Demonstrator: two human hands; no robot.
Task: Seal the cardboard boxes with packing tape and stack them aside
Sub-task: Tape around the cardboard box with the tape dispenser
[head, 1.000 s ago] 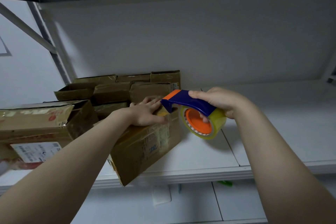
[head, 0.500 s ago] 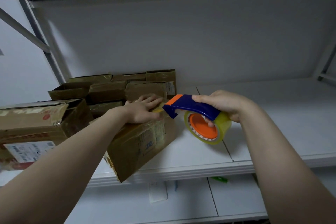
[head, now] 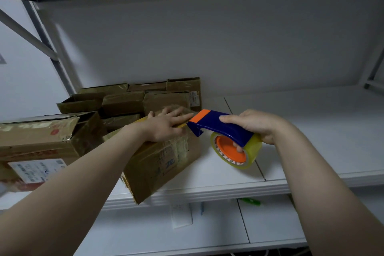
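A brown cardboard box (head: 164,164) sits on the white shelf (head: 228,185), one corner jutting over the front edge. My left hand (head: 166,124) lies flat on the box's top with straight fingers, pressing it down. My right hand (head: 257,125) grips a blue and orange tape dispenser (head: 220,125) that carries a roll of clear yellowish tape (head: 236,151). The dispenser's orange nose touches the box's right top edge, just by my left fingertips. The box's top seam is hidden under my left hand.
A larger box (head: 41,137) with a shipping label stands at the left. Several more cardboard boxes (head: 133,100) are stacked against the back wall. The shelf runs on to the right. A lower shelf (head: 270,224) shows below.
The dispenser has slid slightly right along the box's edge with my right hand. My left hand stays pressed on the box top.
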